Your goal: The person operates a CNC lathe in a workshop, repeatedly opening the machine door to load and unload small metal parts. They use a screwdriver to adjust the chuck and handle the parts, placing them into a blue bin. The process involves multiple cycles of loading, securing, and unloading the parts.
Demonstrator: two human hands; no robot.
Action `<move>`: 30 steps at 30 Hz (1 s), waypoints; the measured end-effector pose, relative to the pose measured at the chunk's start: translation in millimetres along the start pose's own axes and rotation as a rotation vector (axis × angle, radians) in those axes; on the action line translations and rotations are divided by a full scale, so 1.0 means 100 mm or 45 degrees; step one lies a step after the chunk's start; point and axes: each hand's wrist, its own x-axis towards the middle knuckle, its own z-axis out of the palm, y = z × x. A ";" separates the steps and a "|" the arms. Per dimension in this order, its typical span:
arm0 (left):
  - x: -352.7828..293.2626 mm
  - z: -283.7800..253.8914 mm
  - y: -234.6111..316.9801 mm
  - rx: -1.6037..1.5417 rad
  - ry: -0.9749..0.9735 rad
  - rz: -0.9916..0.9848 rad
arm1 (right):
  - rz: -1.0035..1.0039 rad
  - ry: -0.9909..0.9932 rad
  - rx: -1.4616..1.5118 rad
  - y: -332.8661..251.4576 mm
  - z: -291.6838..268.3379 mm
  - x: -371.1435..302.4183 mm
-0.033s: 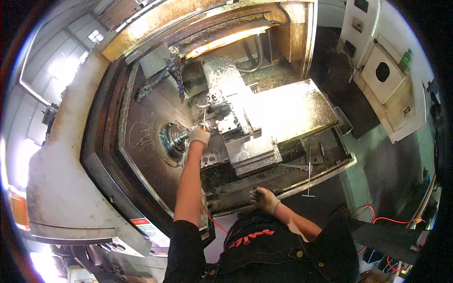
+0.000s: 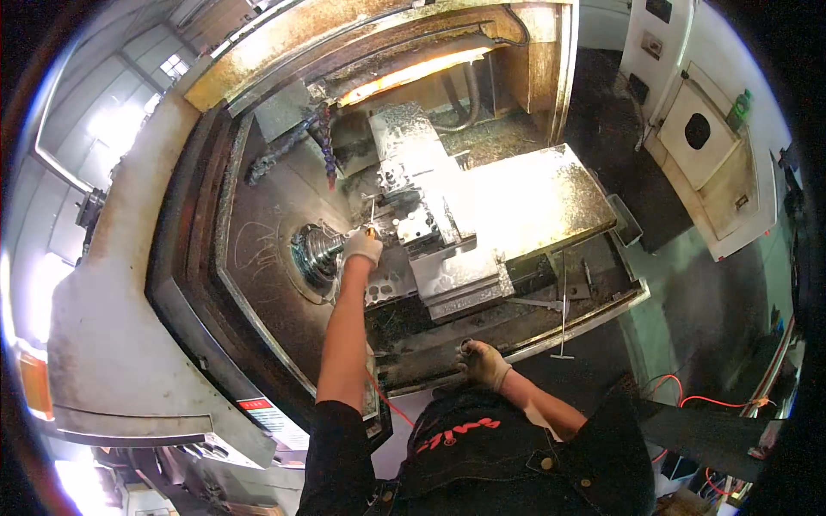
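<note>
Deep inside the greasy steel machine (image 2: pixel 258 258), a thin metal tool (image 2: pixel 371 215) is being pinched by the gloved left hand (image 2: pixel 362 248) beside the round ribbed chuck (image 2: pixel 317 251); the gloved right hand (image 2: pixel 483 365) is being curled over the chip-strewn front ledge (image 2: pixel 551 331).

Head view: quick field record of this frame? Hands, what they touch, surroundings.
setting: open machine enclosure, chips on its floor
left hand: gloved, reaching in, holds a thin tool by the chuck
right hand: gloved, resting on the machine's front edge
nearby: tool block right of the left hand; long T-handled wrench on the front ledge
</note>
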 end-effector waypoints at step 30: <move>-1.37 0.46 -0.85 -0.675 0.239 -0.452 | 0.122 -0.291 -0.525 -0.15 1.37 0.63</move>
